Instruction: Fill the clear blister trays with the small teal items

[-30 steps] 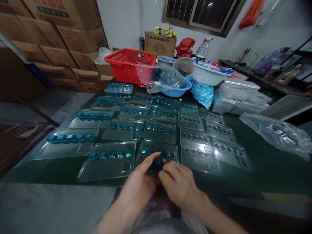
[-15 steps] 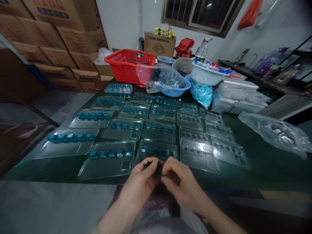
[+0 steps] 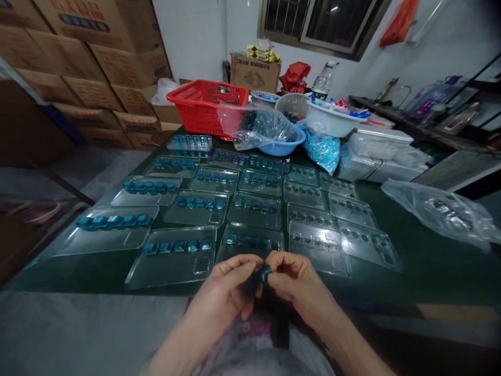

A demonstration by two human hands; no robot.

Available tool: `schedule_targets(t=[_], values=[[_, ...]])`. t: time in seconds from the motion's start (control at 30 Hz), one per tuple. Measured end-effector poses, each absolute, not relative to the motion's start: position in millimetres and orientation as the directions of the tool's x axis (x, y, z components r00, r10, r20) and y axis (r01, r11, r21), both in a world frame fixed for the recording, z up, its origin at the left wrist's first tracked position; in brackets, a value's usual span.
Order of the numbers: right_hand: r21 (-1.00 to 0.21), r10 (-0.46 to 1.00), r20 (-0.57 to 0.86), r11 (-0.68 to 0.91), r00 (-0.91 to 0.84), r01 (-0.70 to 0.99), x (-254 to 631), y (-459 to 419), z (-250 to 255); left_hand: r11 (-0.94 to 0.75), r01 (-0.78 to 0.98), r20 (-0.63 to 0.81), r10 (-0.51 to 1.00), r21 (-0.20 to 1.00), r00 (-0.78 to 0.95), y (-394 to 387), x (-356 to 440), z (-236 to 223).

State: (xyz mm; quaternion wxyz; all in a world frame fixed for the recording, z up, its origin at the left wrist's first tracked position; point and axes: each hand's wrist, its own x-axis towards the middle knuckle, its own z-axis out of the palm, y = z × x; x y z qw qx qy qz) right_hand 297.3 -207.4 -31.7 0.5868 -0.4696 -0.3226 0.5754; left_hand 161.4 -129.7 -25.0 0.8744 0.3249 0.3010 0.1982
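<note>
In front of my body, both hands meet just over the table's near edge. My right hand [image 3: 300, 282] pinches a small glossy teal piece [image 3: 265, 273] between thumb and fingers. Closed beside it, my left hand [image 3: 227, 290] has its thumb pressed on its fingers over something dark; blur and shadow hide what that is. Just beyond the hands lies a clear plastic tray [image 3: 250, 228] with teal pieces in its row of cavities. A second clear tray [image 3: 168, 270], to its left, carries a row of faceted teal pieces [image 3: 180, 246].
More clear trays cover the dark green table [image 3: 426, 271], those on the right [image 3: 313, 263] without teal pieces. Behind them stand a red basket [image 3: 207, 112], a blue basin [image 3: 279, 149] with a plastic bag over it, and a white basin [image 3: 332, 125]. A clear bag [image 3: 442, 211] lies right.
My right fingers have closed into a pinch, and a teal piece now shows between the hands. My left hand has turned slightly. The trays have not moved.
</note>
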Motion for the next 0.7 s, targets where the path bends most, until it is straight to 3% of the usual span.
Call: schedule_targets(t=[0.37,0.7], values=[[-0.745,0.948,-0.306,-0.180,0.090,-0.643,297.3,-204.1,-37.9,0.695,-0.065,-0.387,0.473,0.716,0.792,-133.6,158.9,-33.0],[-0.710,0.950,-0.307,-0.185,0.062,-0.679,294.7,-204.6,-41.1,0.530,0.048,-0.393,0.560,0.846,0.730,-134.4,160.0,-40.9]])
